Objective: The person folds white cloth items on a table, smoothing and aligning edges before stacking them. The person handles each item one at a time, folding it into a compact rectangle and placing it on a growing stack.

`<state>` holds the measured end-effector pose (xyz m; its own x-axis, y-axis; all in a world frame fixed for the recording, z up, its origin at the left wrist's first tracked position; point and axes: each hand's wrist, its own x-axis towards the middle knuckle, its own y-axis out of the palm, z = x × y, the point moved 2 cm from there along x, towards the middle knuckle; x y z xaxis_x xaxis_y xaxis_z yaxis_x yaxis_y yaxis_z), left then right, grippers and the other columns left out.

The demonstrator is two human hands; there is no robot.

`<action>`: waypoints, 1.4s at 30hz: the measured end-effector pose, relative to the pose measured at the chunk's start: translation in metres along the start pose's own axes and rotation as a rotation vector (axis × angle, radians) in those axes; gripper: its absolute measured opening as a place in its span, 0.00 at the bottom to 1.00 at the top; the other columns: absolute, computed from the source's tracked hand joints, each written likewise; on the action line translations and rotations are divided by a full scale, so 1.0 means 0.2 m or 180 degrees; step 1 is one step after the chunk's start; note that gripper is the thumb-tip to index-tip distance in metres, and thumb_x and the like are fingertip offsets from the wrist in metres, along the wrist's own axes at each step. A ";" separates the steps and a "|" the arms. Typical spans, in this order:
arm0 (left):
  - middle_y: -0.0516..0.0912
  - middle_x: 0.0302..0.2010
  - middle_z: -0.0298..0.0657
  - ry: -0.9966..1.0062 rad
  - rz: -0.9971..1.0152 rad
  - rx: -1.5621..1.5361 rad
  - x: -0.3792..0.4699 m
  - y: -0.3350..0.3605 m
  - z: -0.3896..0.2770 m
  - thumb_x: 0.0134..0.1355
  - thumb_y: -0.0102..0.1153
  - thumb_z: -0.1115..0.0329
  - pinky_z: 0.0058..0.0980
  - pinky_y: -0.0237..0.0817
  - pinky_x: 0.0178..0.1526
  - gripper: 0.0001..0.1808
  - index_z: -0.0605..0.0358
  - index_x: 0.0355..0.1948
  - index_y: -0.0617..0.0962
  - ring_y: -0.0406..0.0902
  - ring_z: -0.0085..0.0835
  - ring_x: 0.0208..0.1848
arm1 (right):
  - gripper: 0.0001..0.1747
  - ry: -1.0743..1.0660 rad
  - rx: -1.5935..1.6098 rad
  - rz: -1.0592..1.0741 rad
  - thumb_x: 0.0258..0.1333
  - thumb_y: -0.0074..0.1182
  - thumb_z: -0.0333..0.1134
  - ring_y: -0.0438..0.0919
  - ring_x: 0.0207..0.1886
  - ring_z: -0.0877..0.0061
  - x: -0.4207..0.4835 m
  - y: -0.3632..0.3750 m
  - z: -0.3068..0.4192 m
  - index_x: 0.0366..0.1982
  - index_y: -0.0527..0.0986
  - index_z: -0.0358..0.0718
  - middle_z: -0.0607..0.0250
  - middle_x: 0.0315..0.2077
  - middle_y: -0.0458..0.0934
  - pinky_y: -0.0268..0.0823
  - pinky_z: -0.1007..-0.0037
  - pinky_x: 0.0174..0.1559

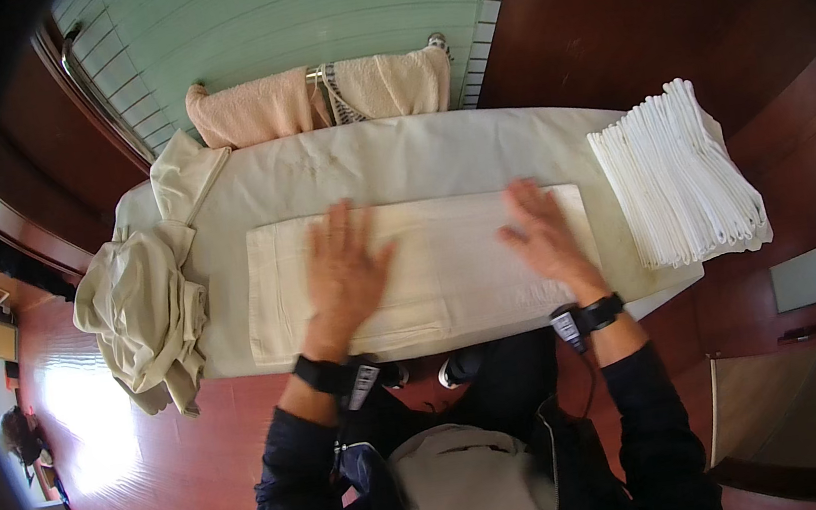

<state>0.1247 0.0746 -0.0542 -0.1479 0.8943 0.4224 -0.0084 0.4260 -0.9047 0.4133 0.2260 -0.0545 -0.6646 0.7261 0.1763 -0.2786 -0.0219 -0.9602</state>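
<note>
A cream-white cloth (448, 273), folded into a long rectangle, lies flat across the covered table in front of me. My left hand (345, 270) is over its left half, palm down with the fingers spread. Toward the cloth's right end is my right hand (545, 232), also palm down, thumb apart from the fingers. Both hands are slightly blurred, and I cannot tell how firmly they touch the fabric. Neither holds anything. Faint creases run along the cloth's left part and its near edge.
A tall stack of folded white cloths (679, 179) stands at the table's right end. Crumpled off-white fabric (142, 308) hangs over the left end. A pale cover (367, 161) spans the table. Behind it, a pink towel (256, 110) and a cream towel (392, 83) hang on a rail.
</note>
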 end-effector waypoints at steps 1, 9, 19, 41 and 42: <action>0.70 0.76 0.53 -0.0362 0.0127 -0.0053 -0.01 -0.04 0.14 0.76 0.50 0.42 0.53 0.49 0.80 0.37 0.57 0.75 0.72 0.63 0.47 0.80 | 0.44 0.0417 -0.0109 0.0112 0.74 0.53 0.56 0.53 0.83 0.54 -0.02 -0.04 -0.11 0.77 0.61 0.33 0.45 0.78 0.58 0.41 0.45 0.81; 0.70 0.74 0.64 -0.0739 -0.0164 0.0055 -0.15 -0.08 0.50 0.77 0.50 0.45 0.53 0.51 0.79 0.37 0.67 0.73 0.71 0.62 0.61 0.78 | 0.42 0.0970 0.0050 -0.0211 0.77 0.46 0.57 0.49 0.83 0.56 -0.13 -0.03 -0.42 0.79 0.58 0.38 0.47 0.79 0.55 0.34 0.49 0.82; 0.84 0.48 0.55 -0.2216 -0.1078 -0.0805 -0.10 -0.10 0.72 0.61 0.71 0.53 0.47 0.62 0.65 0.20 0.64 0.33 0.89 0.72 0.54 0.60 | 0.21 0.1387 0.0604 -0.1420 0.66 0.66 0.46 0.77 0.62 0.50 -0.06 -0.03 -0.57 0.33 0.82 0.31 0.46 0.43 0.86 0.66 0.54 0.64; 0.90 0.43 0.43 -0.2573 -0.1012 -0.1075 -0.08 -0.01 0.77 0.63 0.67 0.57 0.45 0.59 0.67 0.13 0.56 0.36 0.91 0.77 0.44 0.62 | 0.10 0.1404 0.1813 -0.1482 0.58 0.72 0.32 0.77 0.50 0.69 -0.04 -0.06 -0.52 0.31 0.85 0.31 0.58 0.39 0.87 0.70 0.64 0.53; 0.90 0.44 0.42 -0.2557 -0.1019 -0.1062 -0.08 -0.02 0.76 0.62 0.68 0.58 0.46 0.59 0.67 0.13 0.56 0.38 0.90 0.77 0.44 0.62 | 0.11 0.1616 0.1904 -0.1322 0.57 0.73 0.33 0.77 0.52 0.68 -0.05 -0.05 -0.54 0.32 0.85 0.32 0.58 0.41 0.87 0.70 0.64 0.54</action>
<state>-0.0230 0.0381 -0.0667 -0.8297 0.4166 0.3714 0.0996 0.7653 -0.6359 0.4967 0.2934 -0.0689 -0.0810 0.9695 0.2313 -0.8390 0.0590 -0.5409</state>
